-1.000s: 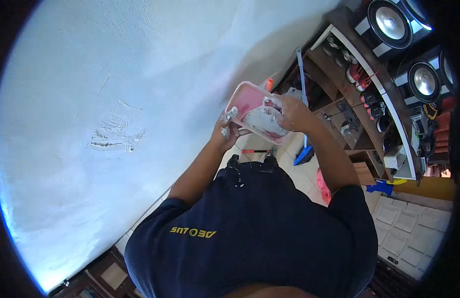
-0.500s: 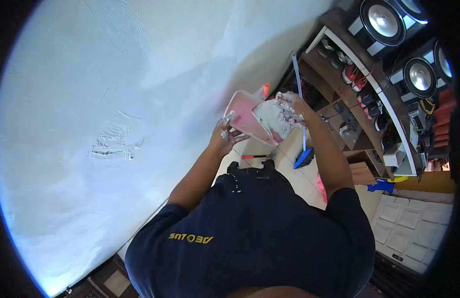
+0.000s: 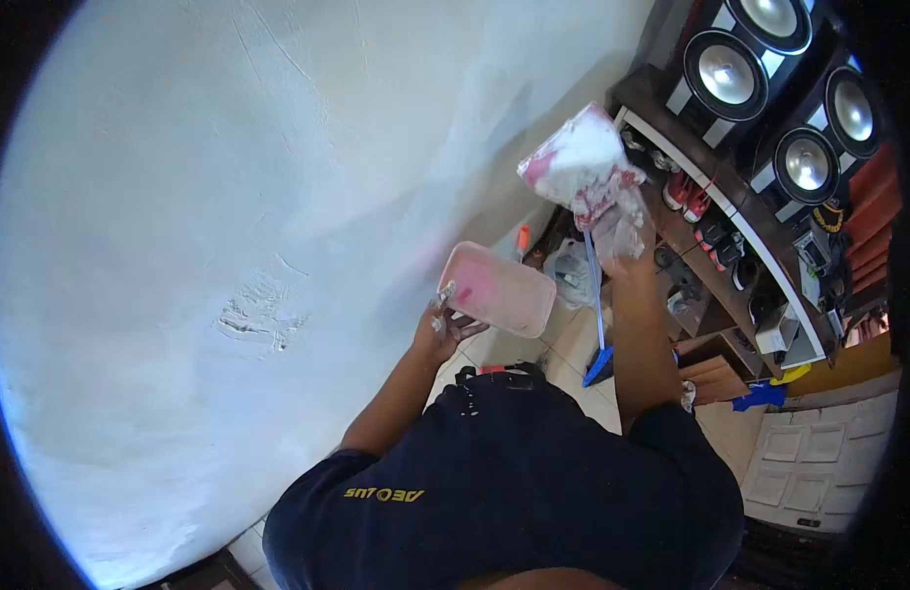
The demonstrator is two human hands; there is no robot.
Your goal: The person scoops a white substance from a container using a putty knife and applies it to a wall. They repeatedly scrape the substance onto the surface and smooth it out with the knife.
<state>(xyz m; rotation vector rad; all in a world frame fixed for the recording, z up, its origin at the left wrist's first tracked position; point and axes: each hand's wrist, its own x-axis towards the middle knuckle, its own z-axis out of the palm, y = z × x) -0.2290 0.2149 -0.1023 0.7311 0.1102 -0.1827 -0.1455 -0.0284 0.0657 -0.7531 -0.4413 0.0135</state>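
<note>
My left hand grips the near left edge of a pink plastic tray with rounded corners, its thumb on the upper side. White smears mark those fingers. Higher up to the right, my right hand is closed around a flat rectangular putty spreader, pink under a thick white coat. White paste cakes this hand, and its grip is partly blurred. A clear gap separates spreader and tray. To the left stands the pale wall, with a rough patch of white putty on it.
Beyond the tray are an orange handle and a clear plastic bag. A blue broom stands on the tiled floor. Along the right, a wooden shelf holds shoes, with large speakers above.
My right hand has lifted the spreader up and away from the tray, turning its white-coated face. My left hand still holds the tray, which appears lower in view. The camera view has shifted slightly.
</note>
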